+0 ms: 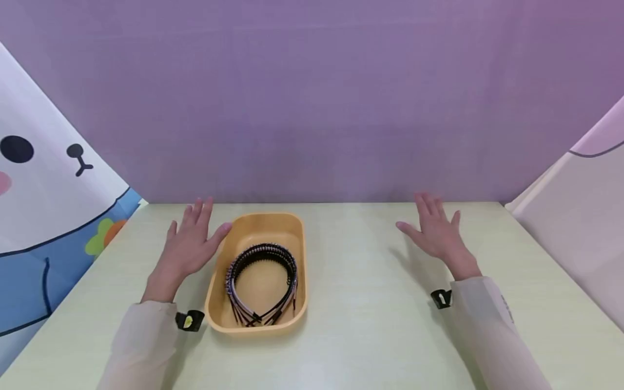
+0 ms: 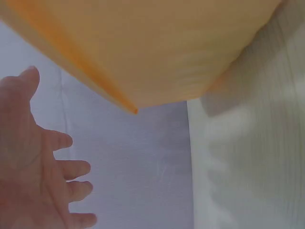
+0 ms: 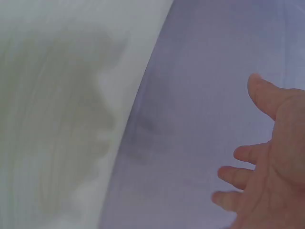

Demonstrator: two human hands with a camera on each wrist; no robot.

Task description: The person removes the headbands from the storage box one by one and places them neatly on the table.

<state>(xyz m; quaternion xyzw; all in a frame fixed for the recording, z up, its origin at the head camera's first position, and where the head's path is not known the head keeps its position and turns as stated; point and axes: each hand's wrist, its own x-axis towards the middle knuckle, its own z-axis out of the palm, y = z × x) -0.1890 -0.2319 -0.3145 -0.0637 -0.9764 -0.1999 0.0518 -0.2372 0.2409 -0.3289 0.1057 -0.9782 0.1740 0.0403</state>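
Head view: one round-cornered yellow-orange tray (image 1: 263,226), standing on the pale table (image 1: 351,281), left of centre. Contents: a stack of slim headbands (image 1: 265,251), black and pale lilac, arches toward the far end, tips crossing at the near end. Left hand (image 1: 190,246): fingers extended, thumb spread toward the tray's far left corner, nothing gripped. Right hand (image 1: 436,233): well apart from the tray, over the table's far right part, fingers extended, thumb out, nothing gripped. Handling, as judged: headbands light, springy, apt to snag on one another by their toothed inner edges; best pinched at the top of the arch, one at a time. Tray likely light and stiff; hold by opposite rims. Number of headbands not countable; lower ones covered.

Left wrist view: tray's outer wall, large and cut off by the frame; contents hidden. Left palm and straight fingers visible, a gap between thumb and tray.

Right wrist view: right palm, cut off at the frame's edge, before a purple cloth backdrop (image 3: 190,105); one finger not clearly made out.
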